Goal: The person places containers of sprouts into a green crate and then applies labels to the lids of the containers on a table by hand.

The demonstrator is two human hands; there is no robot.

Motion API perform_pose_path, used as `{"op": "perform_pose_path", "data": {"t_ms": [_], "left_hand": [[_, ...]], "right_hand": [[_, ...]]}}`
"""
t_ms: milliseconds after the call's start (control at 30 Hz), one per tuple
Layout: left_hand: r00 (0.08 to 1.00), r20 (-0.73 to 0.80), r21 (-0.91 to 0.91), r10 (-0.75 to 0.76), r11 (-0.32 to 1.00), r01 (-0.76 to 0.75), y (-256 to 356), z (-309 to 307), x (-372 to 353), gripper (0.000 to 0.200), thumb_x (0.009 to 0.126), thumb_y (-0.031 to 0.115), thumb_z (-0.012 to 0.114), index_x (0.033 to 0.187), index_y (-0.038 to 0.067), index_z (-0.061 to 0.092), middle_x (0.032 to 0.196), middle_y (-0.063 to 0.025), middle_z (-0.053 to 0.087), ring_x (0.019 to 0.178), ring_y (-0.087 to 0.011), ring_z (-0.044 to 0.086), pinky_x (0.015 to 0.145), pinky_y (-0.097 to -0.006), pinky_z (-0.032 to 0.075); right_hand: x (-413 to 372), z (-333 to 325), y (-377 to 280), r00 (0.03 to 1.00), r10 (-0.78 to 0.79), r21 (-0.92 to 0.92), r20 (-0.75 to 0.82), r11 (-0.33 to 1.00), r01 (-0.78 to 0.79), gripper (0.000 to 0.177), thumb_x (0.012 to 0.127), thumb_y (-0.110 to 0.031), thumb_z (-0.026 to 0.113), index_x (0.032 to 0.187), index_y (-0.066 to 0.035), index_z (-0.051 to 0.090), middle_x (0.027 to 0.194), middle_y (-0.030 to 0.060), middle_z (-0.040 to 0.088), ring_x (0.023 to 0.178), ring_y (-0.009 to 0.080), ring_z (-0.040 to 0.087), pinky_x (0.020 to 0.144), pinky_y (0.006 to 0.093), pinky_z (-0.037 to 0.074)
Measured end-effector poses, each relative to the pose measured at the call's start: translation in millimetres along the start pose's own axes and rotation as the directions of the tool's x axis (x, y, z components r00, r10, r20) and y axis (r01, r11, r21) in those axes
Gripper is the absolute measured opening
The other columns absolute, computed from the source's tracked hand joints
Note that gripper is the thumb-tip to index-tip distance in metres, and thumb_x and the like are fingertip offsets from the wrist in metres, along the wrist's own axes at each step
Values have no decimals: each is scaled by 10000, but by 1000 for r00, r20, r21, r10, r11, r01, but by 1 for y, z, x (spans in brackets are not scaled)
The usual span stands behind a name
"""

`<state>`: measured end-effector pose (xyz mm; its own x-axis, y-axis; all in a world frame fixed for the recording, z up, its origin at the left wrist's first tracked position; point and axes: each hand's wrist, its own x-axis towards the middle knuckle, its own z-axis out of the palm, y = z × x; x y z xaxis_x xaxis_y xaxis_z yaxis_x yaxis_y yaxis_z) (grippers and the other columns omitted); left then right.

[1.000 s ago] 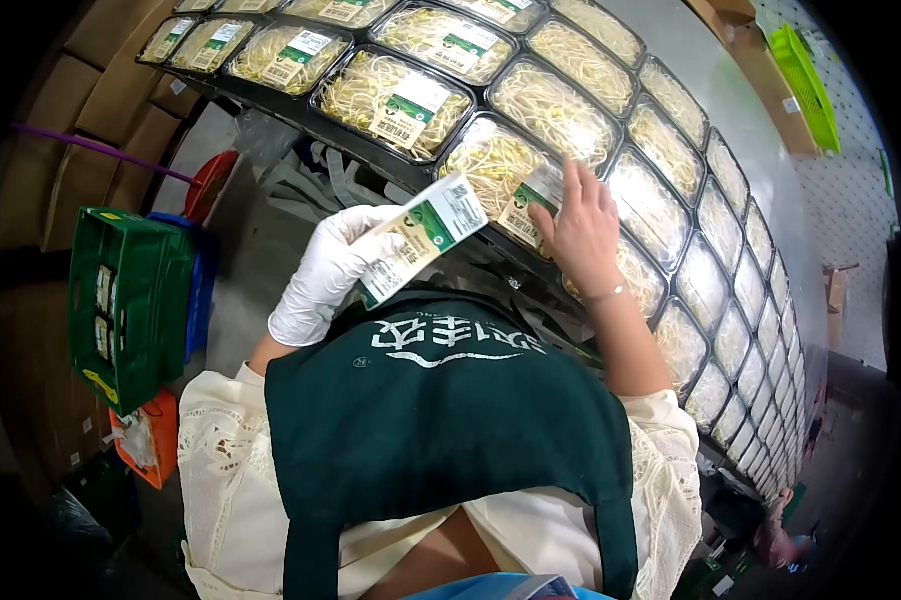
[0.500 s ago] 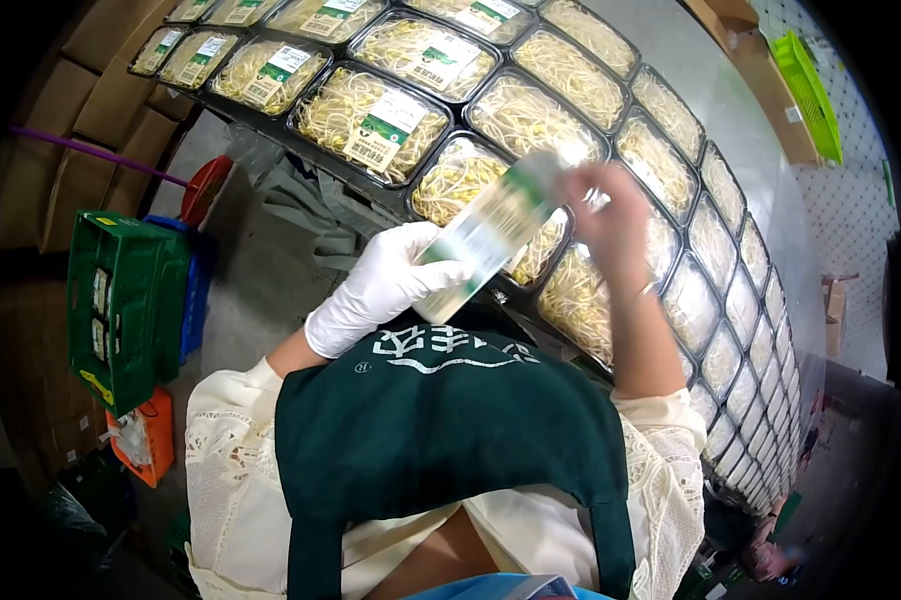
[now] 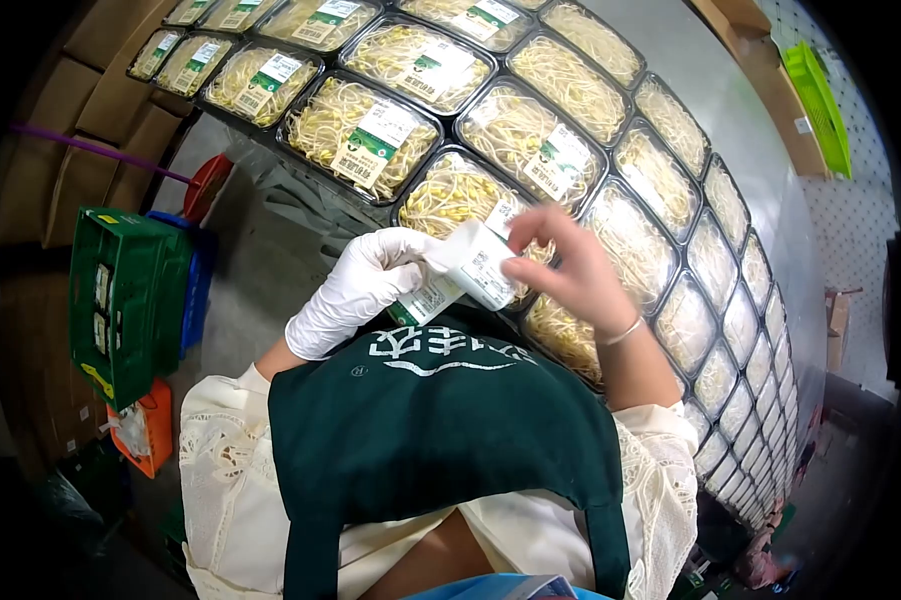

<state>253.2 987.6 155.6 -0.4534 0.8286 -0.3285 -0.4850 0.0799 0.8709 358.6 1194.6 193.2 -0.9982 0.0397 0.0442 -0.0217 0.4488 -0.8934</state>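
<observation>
My left hand (image 3: 365,285), in a white glove, pinches a strip of printed labels (image 3: 482,264) that curls over on itself above the apron. At the strip's right end is my bare right hand (image 3: 570,265), thumb and forefinger apart; whether a fingertip touches the strip is hard to tell. Beneath the hands, a tray of bean sprouts (image 3: 448,195) is partly covered by them. Up and right of it, another sprout tray (image 3: 510,120) carries a green and white label (image 3: 558,160). A labelled tray (image 3: 320,125) lies to the upper left.
Rows of film-wrapped sprout trays (image 3: 710,245) cover the metal table (image 3: 690,70). At left stand a green crate (image 3: 130,300), a blue crate (image 3: 198,290), an orange basket (image 3: 148,430) and cardboard boxes (image 3: 70,100). A lime-green basket (image 3: 815,105) is at upper right.
A label now shows on the tray above my right hand. The strip, stretched out before, is now curled. My right hand has moved down and left, its fingers opened.
</observation>
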Motion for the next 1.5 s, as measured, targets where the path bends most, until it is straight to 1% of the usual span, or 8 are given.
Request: {"op": "perform_pose_path", "data": {"t_ms": [200, 633, 733, 1033, 1133, 1167, 1367, 1500], "left_hand": [[913, 331, 108, 237, 952, -286, 27, 22, 18, 794, 633, -41, 576, 1309, 54, 171, 1276, -87, 321, 1171, -170, 311, 952, -282, 267], [984, -98, 219, 148, 968, -124, 11, 25, 31, 166, 695, 89, 666, 814, 8, 584, 752, -6, 565, 693, -39, 502, 617, -201, 415], [984, -179, 64, 10, 998, 2, 19, 19, 29, 277, 728, 70, 621, 972, -34, 540, 827, -37, 589, 726, -73, 541, 647, -199, 446], [970, -243, -215, -15, 976, -39, 8, 3, 21, 270, 759, -3, 554, 1025, -20, 514, 886, -61, 588, 776, -82, 555, 676, -207, 469], [973, -204, -191, 103, 971, -143, 7, 11, 29, 304, 769, -19, 531, 1069, -7, 486, 932, -64, 574, 828, -96, 546, 738, -228, 456], [970, -171, -165, 171, 966, -199, 7, 14, 30, 311, 772, -23, 523, 1079, -5, 479, 945, -65, 569, 840, -100, 543, 757, -236, 449], [961, -66, 164, 270, 953, -257, 25, 34, 42, 169, 780, 69, 562, 926, -16, 577, 824, -37, 589, 728, -58, 526, 667, -199, 434], [997, -65, 3, -51, 999, 51, 27, 41, 45, 234, 735, 136, 638, 888, -27, 569, 772, -39, 593, 656, -52, 518, 605, -191, 432]], "right_hand": [[2, 10, -11, 996, 22, -7, -82, 1000, -22, 109, 743, -79, 576, 823, -9, 553, 715, 117, 563, 635, 216, 557, 592, 284, 441], [24, -6, 7, 959, -55, -221, -278, 975, -8, 133, 671, -124, 653, 760, -53, 584, 718, 79, 597, 618, 175, 562, 564, 275, 449], [68, -96, 41, 886, 153, -303, -438, 903, -306, 167, 741, -169, 583, 837, -33, 566, 768, 103, 604, 754, 181, 575, 638, 285, 453], [91, -96, 127, 820, -303, -860, -485, 332, -387, 573, 746, -340, 544, 1168, 5, 368, 1116, 211, 443, 1021, 318, 433, 839, 381, 358], [60, -60, 60, 980, 170, 79, -106, 984, -162, 478, 756, -280, 569, 1133, -19, 434, 1072, 134, 500, 1022, 233, 450, 895, 363, 340], [50, -51, 34, 987, -9, 57, 162, 998, 0, 340, 728, -185, 601, 1014, -27, 508, 961, 126, 543, 905, 233, 517, 785, 325, 418], [33, -10, 10, 979, -172, -116, 107, 976, 184, 208, 692, -116, 622, 863, -22, 550, 703, 137, 543, 653, 277, 543, 594, 329, 444], [48, -38, 15, 981, -139, -215, -134, 971, 108, 88, 674, -94, 643, 754, -76, 610, 683, 76, 592, 589, 177, 572, 538, 266, 455]]}}
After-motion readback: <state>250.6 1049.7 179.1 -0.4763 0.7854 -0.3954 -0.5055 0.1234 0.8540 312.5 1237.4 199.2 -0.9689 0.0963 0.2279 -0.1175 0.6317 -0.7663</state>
